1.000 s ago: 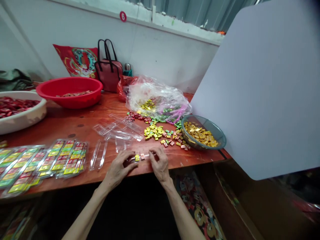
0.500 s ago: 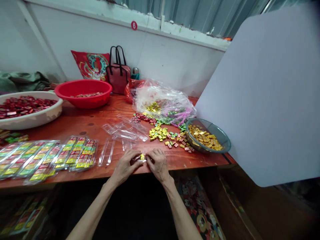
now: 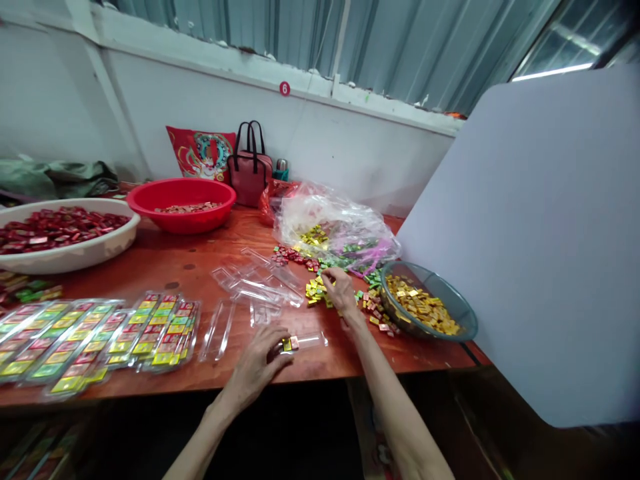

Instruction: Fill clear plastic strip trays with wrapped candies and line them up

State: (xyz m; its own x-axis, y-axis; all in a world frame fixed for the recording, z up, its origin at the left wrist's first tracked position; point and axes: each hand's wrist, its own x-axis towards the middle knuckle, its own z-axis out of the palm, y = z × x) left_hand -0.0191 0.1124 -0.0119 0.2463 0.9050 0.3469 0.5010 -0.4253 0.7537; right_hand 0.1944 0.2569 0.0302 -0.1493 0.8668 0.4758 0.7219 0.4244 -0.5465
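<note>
L hand low, L fingers curled down; R arm extended fwd, R hand bent at wrist, R fingers pinched downward.

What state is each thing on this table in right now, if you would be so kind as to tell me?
Left hand: resting on the table, fingers at the clear tray.
Clear plastic tray: two foil-wrapped cubes at one end, the rest unfilled.
Right hand: fingers down at the loose cubes.
Loose cubes: scattered on the table.
Filled trays: lying flat, packed with cubes.
Translucent bowl: holding gold cubes.
White basin: full of red cubes.
</note>
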